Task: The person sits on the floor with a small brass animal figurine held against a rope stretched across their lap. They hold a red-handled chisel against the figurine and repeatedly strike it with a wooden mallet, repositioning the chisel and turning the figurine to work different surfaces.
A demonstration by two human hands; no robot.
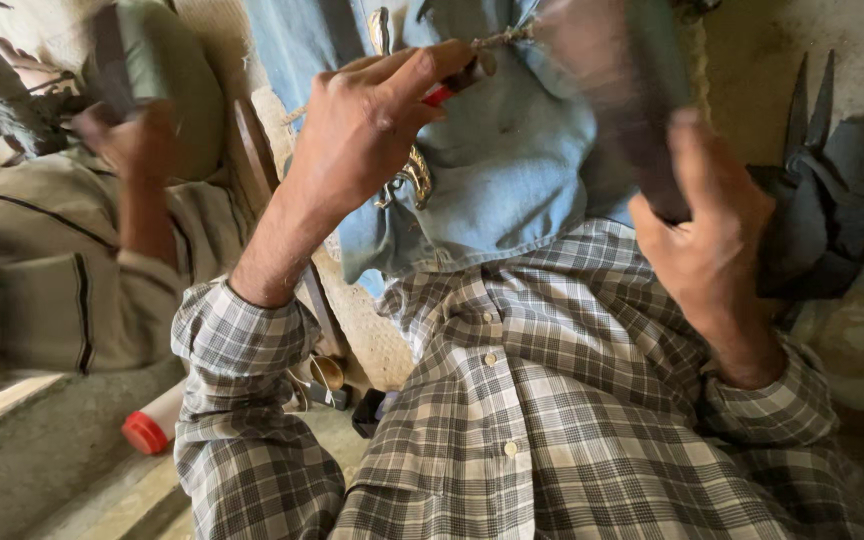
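Note:
My left hand (362, 135) is raised over a blue-grey cloth (497, 160) on my lap and pinches a small red-handled tool (452, 85) between thumb and fingers; the tool's tip meets a thin knotted cord (502, 35). My right hand (707, 225) grips a long dark flat object (642, 110), blurred by motion, held upright over the cloth's right side. A brass-coloured metal piece (412, 175) pokes out from under my left hand. Both sleeves are grey checked.
Another person in a striped beige garment sits at the left; their hand (132, 140) holds a dark tool against a green rounded object (172, 75). Large metal shears (810, 105) lie on dark cloth at the right. A red-capped white bottle (157, 420) lies on the floor.

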